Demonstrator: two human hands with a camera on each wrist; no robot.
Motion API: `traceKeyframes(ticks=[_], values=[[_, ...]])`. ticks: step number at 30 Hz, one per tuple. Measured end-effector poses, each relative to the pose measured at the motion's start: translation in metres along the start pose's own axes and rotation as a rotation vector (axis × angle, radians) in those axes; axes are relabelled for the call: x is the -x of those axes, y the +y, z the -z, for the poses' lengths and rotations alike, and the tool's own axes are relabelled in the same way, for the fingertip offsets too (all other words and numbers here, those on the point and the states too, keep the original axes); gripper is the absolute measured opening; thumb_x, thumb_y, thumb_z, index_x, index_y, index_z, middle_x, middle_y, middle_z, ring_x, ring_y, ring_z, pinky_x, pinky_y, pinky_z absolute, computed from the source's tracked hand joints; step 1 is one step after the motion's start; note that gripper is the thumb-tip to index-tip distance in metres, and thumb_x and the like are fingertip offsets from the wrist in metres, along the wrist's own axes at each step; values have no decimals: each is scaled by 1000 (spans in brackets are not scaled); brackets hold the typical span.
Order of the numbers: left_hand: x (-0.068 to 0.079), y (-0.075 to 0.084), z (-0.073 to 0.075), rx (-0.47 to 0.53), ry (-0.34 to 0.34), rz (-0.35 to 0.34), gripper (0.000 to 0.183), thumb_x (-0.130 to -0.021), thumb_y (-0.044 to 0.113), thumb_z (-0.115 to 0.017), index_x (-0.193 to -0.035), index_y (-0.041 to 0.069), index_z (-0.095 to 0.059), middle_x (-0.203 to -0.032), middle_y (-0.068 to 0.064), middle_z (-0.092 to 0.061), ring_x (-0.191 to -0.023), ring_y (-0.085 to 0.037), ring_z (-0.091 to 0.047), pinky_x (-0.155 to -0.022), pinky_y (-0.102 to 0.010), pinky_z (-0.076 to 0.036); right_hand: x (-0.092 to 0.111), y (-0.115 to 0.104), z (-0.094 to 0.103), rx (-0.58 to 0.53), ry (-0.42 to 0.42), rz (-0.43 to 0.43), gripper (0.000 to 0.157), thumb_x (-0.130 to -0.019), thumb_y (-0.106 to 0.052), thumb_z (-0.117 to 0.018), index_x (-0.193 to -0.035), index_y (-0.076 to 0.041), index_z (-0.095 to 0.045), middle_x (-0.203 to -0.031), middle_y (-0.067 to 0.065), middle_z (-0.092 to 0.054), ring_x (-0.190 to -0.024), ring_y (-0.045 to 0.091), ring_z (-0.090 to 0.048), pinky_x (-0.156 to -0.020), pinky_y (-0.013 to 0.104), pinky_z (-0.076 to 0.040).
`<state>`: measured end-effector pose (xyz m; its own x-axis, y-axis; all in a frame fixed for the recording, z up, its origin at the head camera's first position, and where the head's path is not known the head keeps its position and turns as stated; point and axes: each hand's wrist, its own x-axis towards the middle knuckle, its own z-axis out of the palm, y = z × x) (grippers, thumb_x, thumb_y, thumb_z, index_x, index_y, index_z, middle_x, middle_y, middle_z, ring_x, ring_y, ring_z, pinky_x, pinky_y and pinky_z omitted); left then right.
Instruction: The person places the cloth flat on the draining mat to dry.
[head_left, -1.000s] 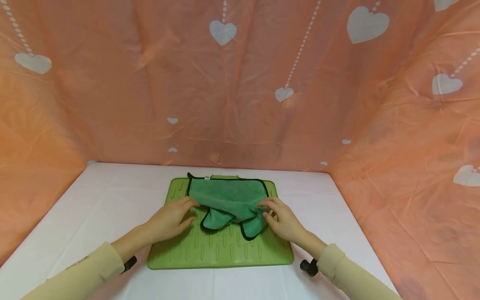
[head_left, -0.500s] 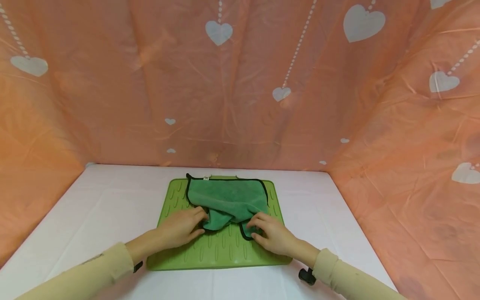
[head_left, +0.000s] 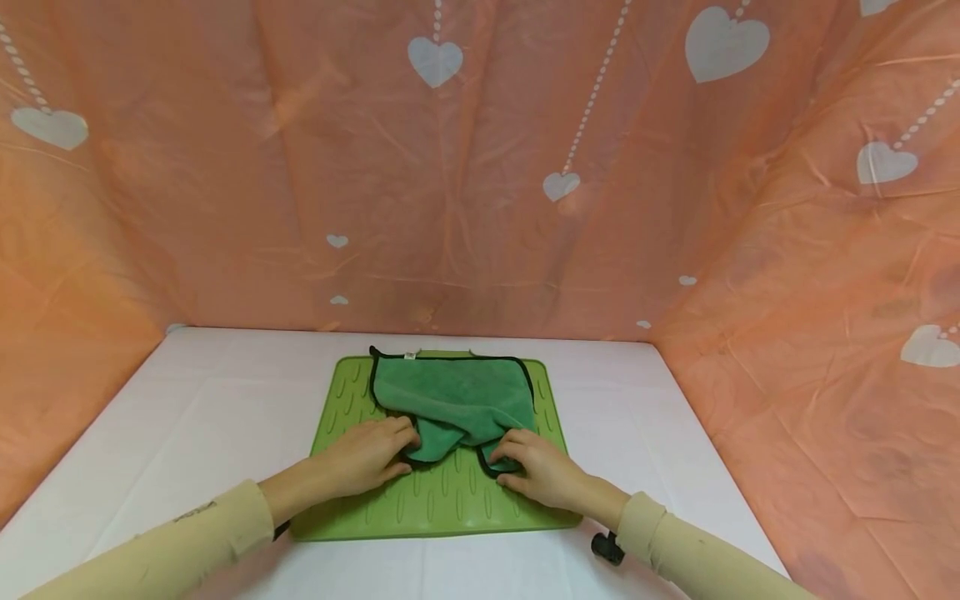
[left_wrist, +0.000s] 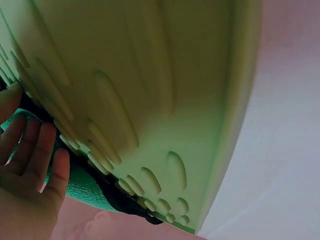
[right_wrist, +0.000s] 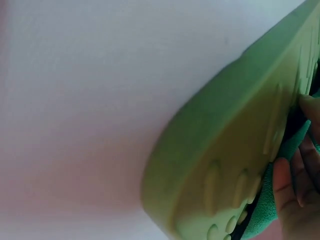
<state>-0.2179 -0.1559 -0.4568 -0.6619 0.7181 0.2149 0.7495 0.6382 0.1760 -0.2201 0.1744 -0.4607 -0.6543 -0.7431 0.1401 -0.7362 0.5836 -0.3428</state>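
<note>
A green cloth (head_left: 457,387) with black edging lies rumpled on the green ridged mat (head_left: 420,508), its near part bunched into folds. My left hand (head_left: 367,454) is at the cloth's near left fold, with bent fingertips touching it and the thumb apart from them. At the near right corner, my right hand (head_left: 543,467) has its fingertips on the cloth and its thumb by the black edge. The left wrist view shows the loose fingers (left_wrist: 40,155) against the cloth. In the right wrist view the fingers (right_wrist: 295,185) are partly cut off by the frame.
The mat rests on a white-covered table (head_left: 202,417). Orange curtains (head_left: 480,208) with white hearts enclose the back and sides. A black wrist device (head_left: 607,547) shows below the right sleeve.
Both hands have moved inward and toward the near edge of the cloth, the right one leaving the cloth's right side. The cloth itself has hardly shifted.
</note>
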Motion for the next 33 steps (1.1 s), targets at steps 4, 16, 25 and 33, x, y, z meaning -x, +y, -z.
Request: traceKeyframes(ticks=[4, 16, 25, 33], values=[[0, -1, -1, -11, 3, -7, 17, -92, 19, -82, -105, 15, -73, -100, 4, -62, -91, -13, -63, -75, -33, -57, -1, 0, 0, -2, 10, 13, 19, -97, -16, -76, -116, -13, -74, -115, -1, -66, -110, 17, -64, -97, 35, -56], [6, -5, -4, -12, 122, -55, 12, -92, 11, -80, -103, 13, -75, -98, 4, -67, -89, -14, -66, -76, -35, -59, 3, -1, 4, -20, 62, -11, 17, -102, -14, -68, -119, -13, -73, -117, 0, -68, -114, 20, -65, -99, 39, -56], [11, -7, 1, 8, 163, -6, 13, -94, 12, -77, -107, 13, -76, -100, 4, -70, -90, -14, -68, -77, -35, -60, 10, 1, 9, -39, 166, -8, 18, -103, -13, -67, -119, -13, -73, -117, -1, -70, -110, 19, -67, -94, 40, -58], [18, -5, 13, 62, 173, 65, 14, -96, 11, -75, -110, 12, -75, -104, 3, -70, -93, -15, -68, -79, -33, -60, 21, 5, 11, -89, 247, 2, 17, -100, -8, -69, -117, -11, -74, -115, -2, -71, -105, 16, -68, -88, 37, -59]])
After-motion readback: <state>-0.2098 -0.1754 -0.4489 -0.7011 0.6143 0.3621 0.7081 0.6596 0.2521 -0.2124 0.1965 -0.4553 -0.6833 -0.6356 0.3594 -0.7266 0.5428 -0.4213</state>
